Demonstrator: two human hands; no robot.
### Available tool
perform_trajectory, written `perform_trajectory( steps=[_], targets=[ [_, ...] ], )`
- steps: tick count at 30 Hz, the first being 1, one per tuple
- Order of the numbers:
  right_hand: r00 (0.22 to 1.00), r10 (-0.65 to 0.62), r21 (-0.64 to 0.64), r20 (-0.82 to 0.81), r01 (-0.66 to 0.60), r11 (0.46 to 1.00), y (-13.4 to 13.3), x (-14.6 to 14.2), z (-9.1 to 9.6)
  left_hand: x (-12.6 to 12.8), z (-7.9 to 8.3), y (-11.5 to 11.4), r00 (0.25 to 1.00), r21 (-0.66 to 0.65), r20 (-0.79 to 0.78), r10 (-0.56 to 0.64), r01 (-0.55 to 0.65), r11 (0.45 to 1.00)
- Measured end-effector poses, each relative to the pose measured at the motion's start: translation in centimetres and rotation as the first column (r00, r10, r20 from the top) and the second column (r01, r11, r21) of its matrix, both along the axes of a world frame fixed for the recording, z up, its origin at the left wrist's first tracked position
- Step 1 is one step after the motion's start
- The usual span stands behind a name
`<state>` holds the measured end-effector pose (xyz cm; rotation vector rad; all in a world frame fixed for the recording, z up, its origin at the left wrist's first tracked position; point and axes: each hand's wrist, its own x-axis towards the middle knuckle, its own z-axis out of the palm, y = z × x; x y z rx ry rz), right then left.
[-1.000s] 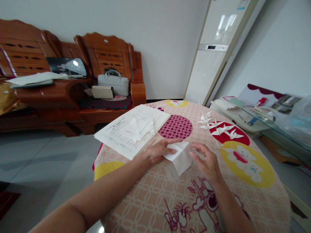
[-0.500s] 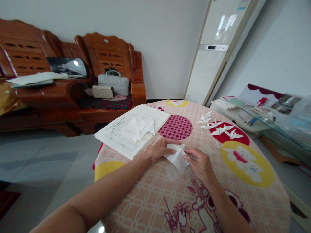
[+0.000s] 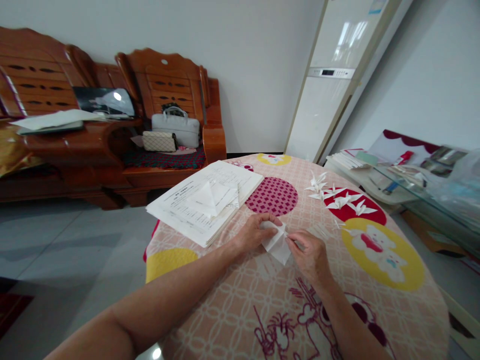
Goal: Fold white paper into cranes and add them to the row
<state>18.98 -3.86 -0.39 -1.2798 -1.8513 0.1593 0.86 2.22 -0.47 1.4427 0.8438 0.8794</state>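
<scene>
A small folded sheet of white paper (image 3: 278,246) is held between my two hands just above the table. My left hand (image 3: 258,232) grips its upper left side, with the thumb on the near face and the fingers curled over the top. At the right corner, my right hand (image 3: 308,252) pinches the paper between thumb and fingertips. Several white folded paper cranes (image 3: 342,201) sit to the right, beyond my right hand. Left of my hands lies a stack of printed sheets (image 3: 180,220), with folded white paper pieces (image 3: 210,199) on top.
A patterned cloth covers the round table (image 3: 225,310). To the right stands a glass-topped side table (image 3: 423,200) with papers and plastic bags. Wooden chairs (image 3: 168,75) line the wall at the left, one bearing a grey handbag (image 3: 180,129). A tall white cabinet air conditioner (image 3: 322,100) stands behind.
The paper has been turned and drawn in to a narrower shape. My left hand has shifted slightly right, and my right fingers have closed into a tighter pinch at its corner.
</scene>
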Motion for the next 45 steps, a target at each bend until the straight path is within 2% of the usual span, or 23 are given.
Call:
perform_trajectory(
  steps=[3, 9, 12, 19, 27, 34, 39, 45],
  targets=[
    [1.0, -0.012, 0.047, -0.018, 0.013, 0.999, -0.1, 0.0, 0.2, -0.1, 0.1, 0.1, 1.0, 0.12, -0.01, 0.017, -0.016, 0.993],
    [0.999, -0.004, 0.069, -0.049, 0.007, 0.998, -0.3, -0.1, 0.7, -0.3, 0.5, -0.1, 0.987, 0.249, -0.092, 0.135, -0.109, 0.962],
    [0.996, -0.005, 0.046, -0.094, 0.01, 0.999, -0.4, -0.1, 0.8, -0.4, 0.7, -0.3, 0.985, 0.248, -0.065, 0.159, -0.139, 0.959],
    [0.991, 0.004, 0.016, -0.132, -0.002, 1.0, -0.6, 0.2, 0.8, 0.0, 0.5, -0.2, 0.992, 0.271, -0.008, 0.126, -0.119, 0.955],
    [0.984, 0.011, -0.005, -0.176, -0.012, 1.0, -0.6, 0.0, 1.0, 0.6, 0.3, -0.5, 0.991, 0.201, 0.028, 0.134, -0.137, 0.97],
    [0.981, 0.0, -0.01, -0.196, -0.002, 1.0, -0.7, -0.1, 1.2, 0.6, 1.1, -0.8, 0.986, 0.342, 0.006, 0.169, -0.161, 0.926],
    [0.979, -0.006, 0.006, -0.205, 0.007, 1.0, -0.7, -0.2, 1.3, 0.6, 1.2, -0.9, 0.992, 0.44, -0.042, 0.115, -0.085, 0.894],
    [0.973, 0.0, -0.008, -0.231, -0.002, 1.0, -0.9, -0.3, 1.6, 0.7, 1.1, -1.0, 0.993, 0.371, -0.059, 0.098, -0.07, 0.926]
  ],
)
